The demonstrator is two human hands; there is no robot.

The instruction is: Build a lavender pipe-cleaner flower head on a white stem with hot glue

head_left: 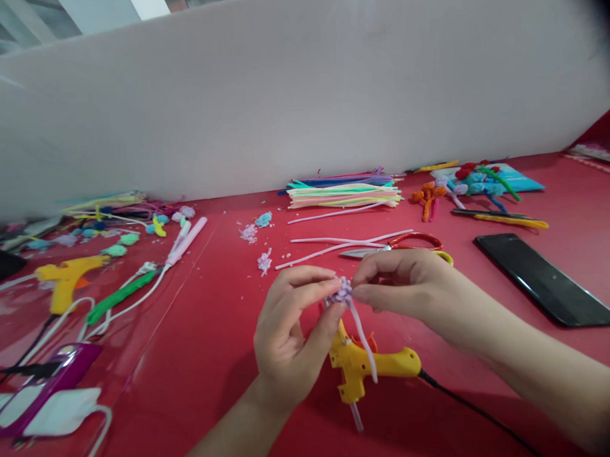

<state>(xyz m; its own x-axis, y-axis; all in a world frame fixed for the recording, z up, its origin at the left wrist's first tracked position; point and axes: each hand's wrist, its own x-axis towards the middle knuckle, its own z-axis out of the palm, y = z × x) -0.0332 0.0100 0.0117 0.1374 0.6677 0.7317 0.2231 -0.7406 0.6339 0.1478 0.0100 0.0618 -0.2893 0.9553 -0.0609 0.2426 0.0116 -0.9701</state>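
Left hand (288,329): I see fingers and thumb pinching the lilac cluster (342,291).
Lilac cluster: between both hands, a lilac strip (361,333) hanging before the yellow glue gun (358,369).
Right hand (411,278): fingertips drawn narrow on the cluster's right edge.

Through the head camera I have the left hand (293,325) pinching a fuzzy lilac cluster (342,291) while the right hand (411,281) closes finger and thumb on its right edge. A lilac stem (363,336) hangs from the cluster, crossing my view of a yellow glue gun (362,365) on the red table (209,352). Beyond the hands I see scissors (421,238), partly hidden, loose lilac strips (316,257) and a bundle of pipe cleaners (344,194). To my right lies a black phone (544,280); to my left, a second glue gun (65,283) and a purple power strip (57,380).
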